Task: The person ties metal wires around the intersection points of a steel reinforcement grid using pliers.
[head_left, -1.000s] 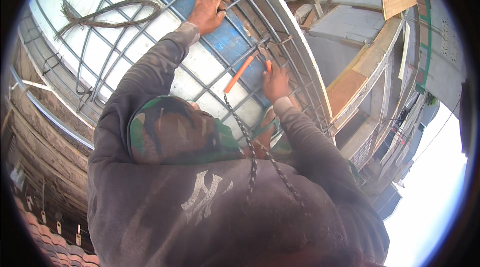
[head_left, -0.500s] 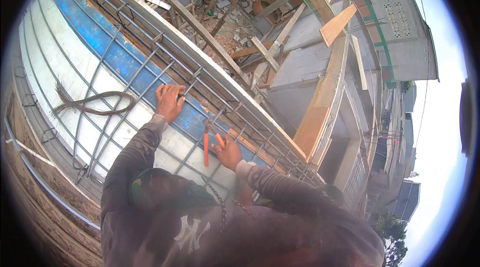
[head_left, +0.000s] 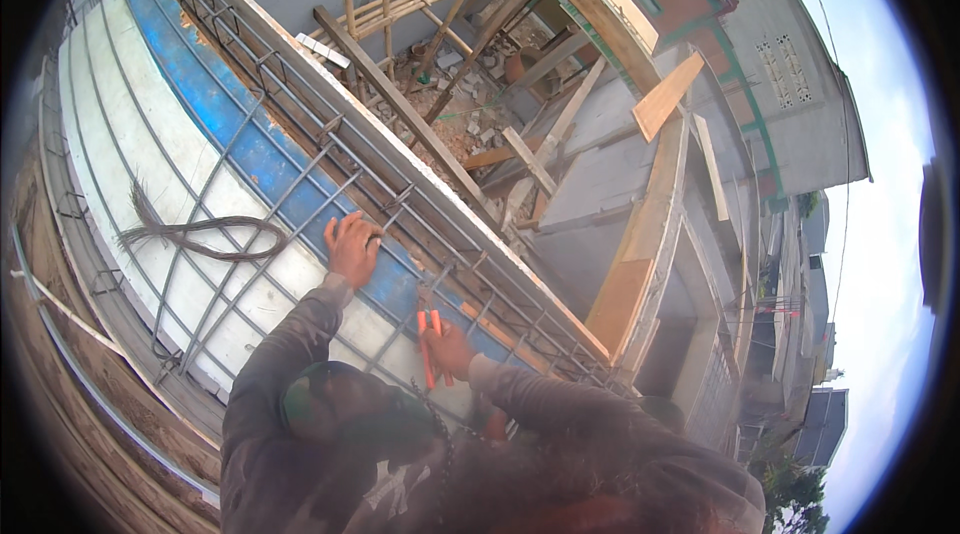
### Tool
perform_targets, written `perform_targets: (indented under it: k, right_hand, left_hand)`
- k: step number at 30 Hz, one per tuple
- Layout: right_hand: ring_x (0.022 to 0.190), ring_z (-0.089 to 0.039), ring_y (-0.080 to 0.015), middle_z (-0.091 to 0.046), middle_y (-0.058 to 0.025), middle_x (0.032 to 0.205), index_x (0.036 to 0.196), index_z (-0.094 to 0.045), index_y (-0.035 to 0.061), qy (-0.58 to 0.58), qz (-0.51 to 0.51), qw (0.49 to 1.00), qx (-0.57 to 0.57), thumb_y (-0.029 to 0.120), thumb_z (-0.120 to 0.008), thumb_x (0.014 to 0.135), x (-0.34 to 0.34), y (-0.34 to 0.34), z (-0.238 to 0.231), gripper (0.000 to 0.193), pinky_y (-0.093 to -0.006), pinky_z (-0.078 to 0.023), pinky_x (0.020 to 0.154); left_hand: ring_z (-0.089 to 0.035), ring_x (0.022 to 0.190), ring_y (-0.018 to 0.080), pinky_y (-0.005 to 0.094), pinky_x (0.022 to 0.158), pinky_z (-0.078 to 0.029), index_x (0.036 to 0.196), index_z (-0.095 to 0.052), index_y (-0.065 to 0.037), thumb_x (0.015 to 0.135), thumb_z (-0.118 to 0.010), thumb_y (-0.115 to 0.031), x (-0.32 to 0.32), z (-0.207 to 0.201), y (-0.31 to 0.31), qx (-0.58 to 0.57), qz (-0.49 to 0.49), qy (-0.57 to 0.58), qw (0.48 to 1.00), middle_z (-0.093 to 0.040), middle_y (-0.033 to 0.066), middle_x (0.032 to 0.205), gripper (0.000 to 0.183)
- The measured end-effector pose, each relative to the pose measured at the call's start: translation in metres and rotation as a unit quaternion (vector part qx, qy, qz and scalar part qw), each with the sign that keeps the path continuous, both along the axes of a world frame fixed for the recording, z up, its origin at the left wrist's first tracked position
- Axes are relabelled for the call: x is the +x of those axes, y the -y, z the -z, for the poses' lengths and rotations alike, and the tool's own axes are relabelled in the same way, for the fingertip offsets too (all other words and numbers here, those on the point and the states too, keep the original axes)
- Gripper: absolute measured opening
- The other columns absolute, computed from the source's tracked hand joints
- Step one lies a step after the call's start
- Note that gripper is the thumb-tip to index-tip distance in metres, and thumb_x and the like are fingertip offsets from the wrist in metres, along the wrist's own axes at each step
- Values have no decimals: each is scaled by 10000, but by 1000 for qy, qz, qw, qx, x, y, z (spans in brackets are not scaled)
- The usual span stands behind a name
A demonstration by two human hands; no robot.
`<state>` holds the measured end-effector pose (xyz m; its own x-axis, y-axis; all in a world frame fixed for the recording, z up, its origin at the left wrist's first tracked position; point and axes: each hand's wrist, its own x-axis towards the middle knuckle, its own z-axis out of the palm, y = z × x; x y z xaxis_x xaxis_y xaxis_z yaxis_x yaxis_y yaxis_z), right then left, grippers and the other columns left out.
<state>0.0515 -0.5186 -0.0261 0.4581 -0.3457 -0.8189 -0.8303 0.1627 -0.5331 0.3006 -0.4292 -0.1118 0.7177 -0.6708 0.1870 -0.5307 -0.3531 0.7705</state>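
Note:
Bent fingers of my left hand [head_left: 352, 250] grip a steel reinforcing bar [head_left: 306, 166] of the grid, above a blue sheet [head_left: 250, 139]. My right hand [head_left: 452, 350] is closed on orange-handled pincers [head_left: 432, 319]. Their two handles lie close together, and the jaws point away from me at the grid near a bar crossing. Whether the jaws bite on a wire is too small to tell. A looped bundle of thin tie wire [head_left: 215, 226] lies on the bars to the left of my left hand, over a white panel [head_left: 120, 124].
A long bar cage with stirrups [head_left: 330, 139] runs along a pale wall edge [head_left: 420, 174]. Beyond it, a drop holds rubble [head_left: 470, 99], timber props [head_left: 395, 114] and bamboo poles. Wooden formwork [head_left: 625, 309] stands to the right. Brown boards [head_left: 80, 404] lie at lower left.
The pincers' handles have come together in my right hand, and the tool has turned more upright. My left hand's fingers are more bent on the bar. The whole view has shifted slightly.

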Motion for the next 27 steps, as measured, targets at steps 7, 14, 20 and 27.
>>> perform_targets:
  k: [7,14,20,27]
  right_hand:
    - [452,-484,-107,-687,-129,907,1625,-225,124,61,32,972,223,80,-623,937,53,31,-83,796,-292,-441,389]
    - [724,-741,-321,-661,-249,979,1588,-325,175,-30,-307,939,-155,78,-557,895,110,35,-86,737,-395,-603,625]
    - [1106,-660,-498,-435,-391,1406,1610,-304,362,-159,-563,672,-454,255,-516,1003,145,47,-54,652,-519,-523,959]
    - [1270,-563,-544,-236,-436,1558,1608,-273,429,-201,-610,608,-468,326,-468,1038,166,50,-49,612,-595,-382,1105]
  left_hand:
    - [-425,1425,267,545,1200,-128,1166,-645,-150,894,-689,-145,2,20,-8,-4,-26,10,1000,-646,39,1210,276]
    - [-358,1474,264,557,1227,-102,1142,-624,-147,838,-682,-123,2,14,-8,13,-28,-8,999,-591,50,1284,310]
    - [-340,1484,261,568,1238,-75,1101,-644,-134,801,-668,-115,-1,15,-13,-9,-50,-10,999,-584,49,1301,302]
    - [-344,1486,246,560,1244,-62,1060,-675,-137,799,-688,-119,0,16,-10,-11,-55,-36,998,-599,32,1312,262]
